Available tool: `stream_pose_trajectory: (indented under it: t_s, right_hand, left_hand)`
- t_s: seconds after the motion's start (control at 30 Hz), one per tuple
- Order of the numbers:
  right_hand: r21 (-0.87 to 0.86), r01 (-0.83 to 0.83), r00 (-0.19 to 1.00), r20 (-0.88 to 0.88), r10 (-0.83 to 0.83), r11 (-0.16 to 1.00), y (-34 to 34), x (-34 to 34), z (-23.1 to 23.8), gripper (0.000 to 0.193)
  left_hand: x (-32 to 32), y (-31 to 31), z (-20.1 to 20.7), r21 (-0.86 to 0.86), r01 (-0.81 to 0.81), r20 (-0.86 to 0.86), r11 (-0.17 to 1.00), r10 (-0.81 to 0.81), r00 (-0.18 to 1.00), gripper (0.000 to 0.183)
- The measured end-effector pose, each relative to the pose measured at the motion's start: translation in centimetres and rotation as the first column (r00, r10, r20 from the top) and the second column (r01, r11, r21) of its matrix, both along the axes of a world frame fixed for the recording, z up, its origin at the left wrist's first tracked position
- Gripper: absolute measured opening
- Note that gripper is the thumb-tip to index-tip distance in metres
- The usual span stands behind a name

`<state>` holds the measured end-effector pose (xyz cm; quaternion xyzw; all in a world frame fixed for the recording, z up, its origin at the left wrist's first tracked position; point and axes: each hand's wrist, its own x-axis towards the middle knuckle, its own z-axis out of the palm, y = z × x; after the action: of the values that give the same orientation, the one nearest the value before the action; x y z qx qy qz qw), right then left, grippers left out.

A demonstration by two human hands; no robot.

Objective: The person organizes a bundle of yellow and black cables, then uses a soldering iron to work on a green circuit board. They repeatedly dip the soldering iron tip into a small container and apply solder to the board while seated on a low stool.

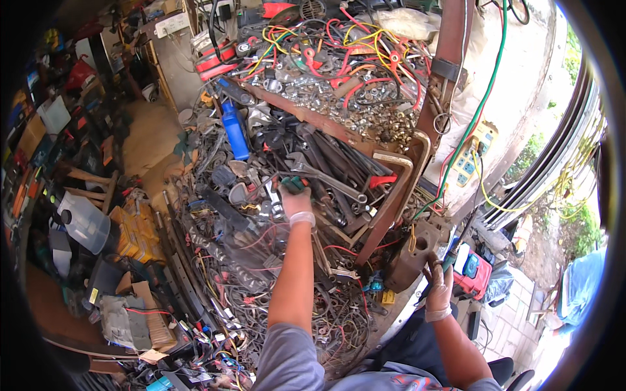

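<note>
Pliers (295,184) with green grips sit in the left hand (297,203), which wears a thin pale glove and closes around them, over a heap of dark steel wrenches (326,173) on the surface (306,120). Further left, a clear plastic jug (85,223) stands on the floor, and a blue plastic cylinder (235,133) lies among grey metal scraps. Behind the wrenches, shiny nuts (352,107) pile up under tangled red and yellow wires (339,49). A rusty bent steel bar (398,189) runs down beside the heap. At lower right, the gloved right hand (438,287) curls shut around a dark tool handle (435,264), near a red case (475,272). A green cable (486,98) hangs along the pale wall.
</note>
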<state>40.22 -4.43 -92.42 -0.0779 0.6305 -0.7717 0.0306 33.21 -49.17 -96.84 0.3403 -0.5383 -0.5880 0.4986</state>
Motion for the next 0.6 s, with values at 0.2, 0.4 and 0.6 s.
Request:
stream_pose_trajectory:
  t_s: [0.2,0.4,0.6]
  right_hand:
    - [-0.033,-0.026,0.999,0.029,0.027,0.999,-0.1,0.1,0.3,0.023]
    - [-0.089,-0.015,0.999,0.05,0.019,0.996,0.0,0.5,0.5,0.024]
    - [-0.132,0.0,0.998,0.065,0.009,0.991,0.0,0.6,0.7,0.022]
  left_hand:
    - [-3.2,-2.3,-0.3,0.171,0.027,0.065,0.985,-0.039,0.997,0.06]
    - [-6.0,2.1,6.6,0.18,0.069,0.102,0.981,-0.088,0.991,0.07]
    - [-8.9,4.4,7.4,0.063,0.014,0.112,0.998,-0.021,0.994,0.081]
